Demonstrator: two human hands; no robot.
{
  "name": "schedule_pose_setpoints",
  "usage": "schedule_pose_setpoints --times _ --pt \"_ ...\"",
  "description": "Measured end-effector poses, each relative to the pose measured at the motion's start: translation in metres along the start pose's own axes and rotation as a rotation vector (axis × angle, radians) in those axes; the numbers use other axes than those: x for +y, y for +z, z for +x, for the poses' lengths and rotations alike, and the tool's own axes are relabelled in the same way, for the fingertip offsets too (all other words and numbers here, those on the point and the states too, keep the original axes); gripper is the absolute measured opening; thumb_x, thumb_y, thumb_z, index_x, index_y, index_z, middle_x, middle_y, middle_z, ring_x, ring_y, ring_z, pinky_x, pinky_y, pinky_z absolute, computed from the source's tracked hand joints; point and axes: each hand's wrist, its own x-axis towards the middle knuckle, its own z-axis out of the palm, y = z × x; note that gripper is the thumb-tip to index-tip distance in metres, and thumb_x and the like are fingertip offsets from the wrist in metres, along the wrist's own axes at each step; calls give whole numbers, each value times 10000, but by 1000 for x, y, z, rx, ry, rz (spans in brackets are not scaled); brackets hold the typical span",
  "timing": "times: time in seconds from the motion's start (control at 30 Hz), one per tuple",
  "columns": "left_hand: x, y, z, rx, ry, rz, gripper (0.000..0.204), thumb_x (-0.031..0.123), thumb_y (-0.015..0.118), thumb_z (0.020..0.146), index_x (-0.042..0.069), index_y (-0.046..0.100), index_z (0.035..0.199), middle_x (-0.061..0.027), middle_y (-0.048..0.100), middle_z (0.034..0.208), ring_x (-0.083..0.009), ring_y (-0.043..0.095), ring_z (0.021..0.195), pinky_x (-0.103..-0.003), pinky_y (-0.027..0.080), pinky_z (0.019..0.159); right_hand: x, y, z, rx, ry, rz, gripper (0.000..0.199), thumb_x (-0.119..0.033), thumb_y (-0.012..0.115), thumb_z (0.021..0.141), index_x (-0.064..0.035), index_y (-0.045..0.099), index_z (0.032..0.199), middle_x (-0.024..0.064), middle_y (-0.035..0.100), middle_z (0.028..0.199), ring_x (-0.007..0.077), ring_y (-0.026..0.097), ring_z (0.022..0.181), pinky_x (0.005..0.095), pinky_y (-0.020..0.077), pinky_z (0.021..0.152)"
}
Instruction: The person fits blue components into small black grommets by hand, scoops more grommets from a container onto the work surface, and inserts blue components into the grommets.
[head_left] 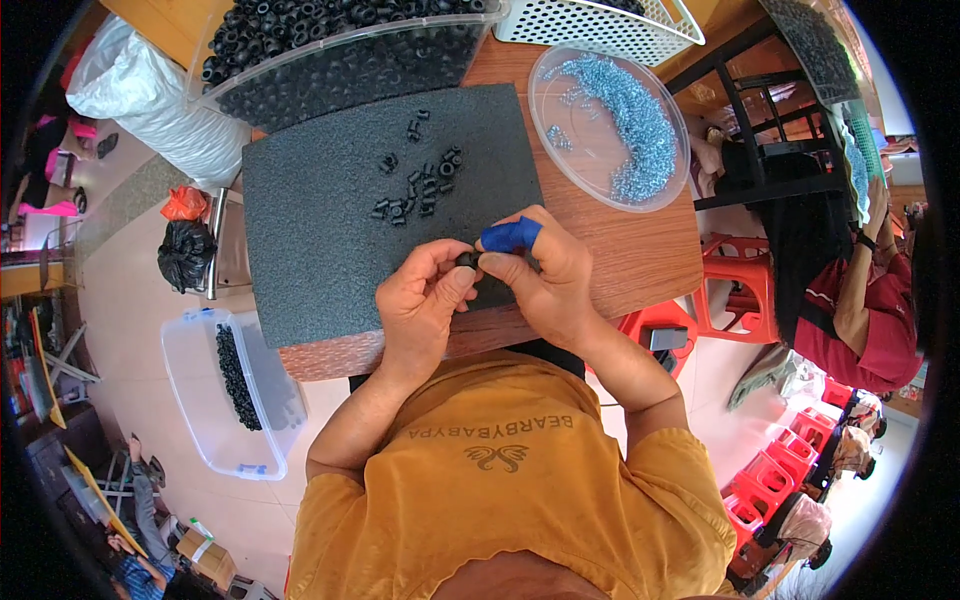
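Note:
My left hand (428,298) and my right hand (542,272) meet over the near edge of a dark grey foam mat (310,240). Between their fingertips is a small black ring-shaped part (466,259), partly hidden by the thumbs and fingers. Both hands are closed on it. Blue tape (510,235) wraps a finger of the right hand. Beyond them on the mat lies a loose group of small black parts (428,187). Right of the mat, a round clear plastic lid (556,165) carries many tiny pale-blue pieces (640,125).
A clear bin (350,55) full of black parts stands at the back, beside a white perforated basket (590,28). Left on the floor are a clear box (200,400) and a white sack (165,110). Red stools (740,285) and another person in a red shirt (860,325) are at right.

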Motion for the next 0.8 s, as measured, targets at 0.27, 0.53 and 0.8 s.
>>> schedule_pose_setpoints --times 0.27,0.53,0.8 --pt "-2 1 -2 20 -33 2 196 83 570 871 9 562 1053 -37 611 850 -65 554 693 -178 460 565 7 9 -1 82 -205 -119 187 39 663 634 -24 564 780 125 563 766 314 529 689 369 431 579" --pt "3 0 2 -9 -61 -13 205 99 576 870 -8 572 1045 -57 618 821 -73 557 653 -185 464 540 4 9 -6 99 -96 -46 172 37 647 676 -6 561 818 127 560 799 297 530 732 361 430 603" --pt "4 3 4 -18 -115 -87 215 96 586 864 -30 567 1037 -72 618 791 -73 550 611 -184 451 477 2 11 -12 135 -158 -111 200 43 629 689 -11 570 873 132 567 827 306 528 746 366 428 610"
